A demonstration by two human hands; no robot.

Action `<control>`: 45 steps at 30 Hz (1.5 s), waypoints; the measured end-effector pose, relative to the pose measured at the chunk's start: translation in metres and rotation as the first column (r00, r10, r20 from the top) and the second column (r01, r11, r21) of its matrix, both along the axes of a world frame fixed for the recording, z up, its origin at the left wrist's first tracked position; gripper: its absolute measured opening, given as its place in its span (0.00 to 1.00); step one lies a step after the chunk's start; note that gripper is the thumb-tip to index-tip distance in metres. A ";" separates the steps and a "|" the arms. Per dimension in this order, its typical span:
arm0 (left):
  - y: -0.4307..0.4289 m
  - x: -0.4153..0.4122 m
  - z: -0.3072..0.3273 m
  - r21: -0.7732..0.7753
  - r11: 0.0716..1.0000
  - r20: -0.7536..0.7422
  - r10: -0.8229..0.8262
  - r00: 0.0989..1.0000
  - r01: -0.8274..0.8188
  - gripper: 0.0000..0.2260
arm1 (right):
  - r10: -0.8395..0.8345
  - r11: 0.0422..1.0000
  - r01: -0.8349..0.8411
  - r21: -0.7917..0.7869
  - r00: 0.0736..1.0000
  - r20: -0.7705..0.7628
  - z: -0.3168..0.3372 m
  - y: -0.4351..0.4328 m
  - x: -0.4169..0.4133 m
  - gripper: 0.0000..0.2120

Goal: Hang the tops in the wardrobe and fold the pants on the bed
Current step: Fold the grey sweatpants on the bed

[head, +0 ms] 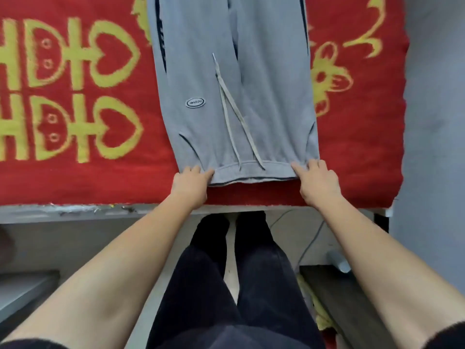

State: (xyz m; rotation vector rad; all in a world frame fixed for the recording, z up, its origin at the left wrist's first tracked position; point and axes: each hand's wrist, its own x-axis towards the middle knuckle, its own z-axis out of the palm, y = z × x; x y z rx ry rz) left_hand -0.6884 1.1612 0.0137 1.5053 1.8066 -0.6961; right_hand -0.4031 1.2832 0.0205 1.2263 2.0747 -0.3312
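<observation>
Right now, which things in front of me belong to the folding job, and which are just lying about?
For the job: grey pants spread flat on the bed; left hand and right hand at the waistband's corners.
Lying about: cable on the floor; dark board low on the right; yellow cloth beside it.

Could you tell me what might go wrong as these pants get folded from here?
The loose drawstring lies across the pants and may bunch inside a fold. The left hand and right hand hold the waistband close to the bed edge, so a tug could drag it off.
</observation>
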 end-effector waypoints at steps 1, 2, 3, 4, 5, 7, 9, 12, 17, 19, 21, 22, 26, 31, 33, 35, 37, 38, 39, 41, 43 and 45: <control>-0.003 0.003 -0.010 -0.096 0.995 0.037 0.037 0.999 -0.033 0.28 | -0.022 0.996 0.023 -0.092 1.000 0.013 -0.011 -0.001 0.000 0.25; -0.004 0.006 -0.018 -0.173 0.984 0.060 0.062 0.996 -0.051 0.29 | -0.054 0.984 0.055 -0.167 0.998 0.012 -0.019 -0.001 0.000 0.23; -0.003 0.008 -0.023 -0.219 0.974 0.062 0.073 0.995 -0.058 0.29 | -0.094 0.973 0.092 -0.209 0.996 0.001 -0.025 0.002 0.000 0.21; 0.000 0.009 -0.027 -0.226 0.972 0.048 0.071 0.996 -0.059 0.26 | -0.131 0.969 0.124 -0.216 0.991 -0.022 -0.028 0.005 0.000 0.20; 0.004 0.010 -0.029 -0.191 0.980 0.027 0.063 0.998 -0.057 0.22 | -0.172 0.967 0.158 -0.198 0.983 -0.058 -0.030 0.010 0.000 0.19; 0.015 0.014 -0.031 -0.013 0.999 -0.007 0.042 0.999 -0.042 0.16 | -0.287 0.953 0.265 -0.147 0.945 -0.158 -0.031 0.022 0.000 0.17; 0.025 0.019 -0.032 0.204 0.977 0.055 0.054 0.997 -0.064 0.14 | -0.453 0.891 0.437 -0.120 0.857 -0.246 -0.032 0.033 0.001 0.17; 0.035 0.028 -0.036 0.238 0.962 0.232 0.080 0.969 -0.137 0.22 | -0.682 0.728 0.670 -0.148 0.682 -0.264 -0.037 0.045 0.000 0.27; 0.049 0.046 -0.047 0.024 0.999 0.100 0.045 0.994 -0.048 0.22 | -0.792 0.603 0.766 -0.222 0.543 -0.279 -0.058 0.062 -0.004 0.33; 0.060 0.056 -0.049 0.196 0.974 0.041 0.110 0.993 -0.116 0.14 | -0.794 0.583 0.788 -0.198 0.502 -0.343 -0.066 0.074 -0.004 0.28; 0.071 0.071 -0.052 0.400 0.890 0.041 0.223 0.974 -0.221 0.11 | -0.808 0.536 0.816 -0.216 0.421 -0.414 -0.070 0.094 -0.006 0.25; 0.077 0.081 -0.053 0.486 0.828 0.085 0.272 0.958 -0.279 0.10 | -0.814 0.514 0.825 -0.236 0.381 -0.439 -0.070 0.106 -0.008 0.24; 0.103 0.133 -0.051 0.467 0.741 0.413 0.299 0.860 -0.482 0.10 | -0.841 0.415 0.830 -0.374 0.193 -0.506 -0.098 0.166 -0.001 0.26; 0.139 0.198 -0.065 0.182 0.860 0.435 0.364 0.823 -0.477 0.23 | -0.847 0.443 0.721 -0.533 0.143 -0.512 -0.090 0.205 -0.018 0.19; 0.147 0.212 -0.070 0.163 0.882 0.315 0.379 0.870 -0.443 0.25 | -0.836 0.485 0.678 -0.553 0.175 -0.520 -0.088 0.213 -0.027 0.16; 0.151 0.218 -0.073 0.149 0.882 0.254 0.403 0.879 -0.447 0.19 | -0.823 0.524 0.650 -0.550 0.220 -0.523 -0.085 0.216 -0.033 0.12; 0.152 0.216 -0.072 0.091 0.839 0.284 0.494 0.821 -0.537 0.15 | -0.813 0.544 0.644 -0.539 0.244 -0.529 -0.080 0.220 -0.037 0.09; 0.152 0.213 -0.070 0.049 0.795 0.322 0.560 0.763 -0.604 0.14 | -0.809 0.550 0.642 -0.534 0.251 -0.531 -0.075 0.221 -0.038 0.07; 0.150 0.208 -0.066 0.001 0.742 0.369 0.623 0.690 -0.670 0.12 | -0.808 0.555 0.638 -0.534 0.259 -0.529 -0.072 0.224 -0.039 0.03; 0.141 0.193 -0.054 -0.099 0.648 0.469 0.700 0.539 -0.755 0.11 | -0.823 0.533 0.634 -0.561 0.232 -0.519 -0.062 0.226 -0.045 0.04; 0.126 0.170 -0.041 -0.181 0.566 0.548 0.737 0.396 -0.804 0.12 | -0.825 0.526 0.617 -0.585 0.204 -0.527 -0.046 0.225 -0.058 0.05; 0.109 0.139 -0.027 -0.252 0.463 0.594 0.767 0.242 -0.850 0.08 | -0.801 0.560 0.575 -0.596 0.192 -0.567 -0.031 0.218 -0.080 0.06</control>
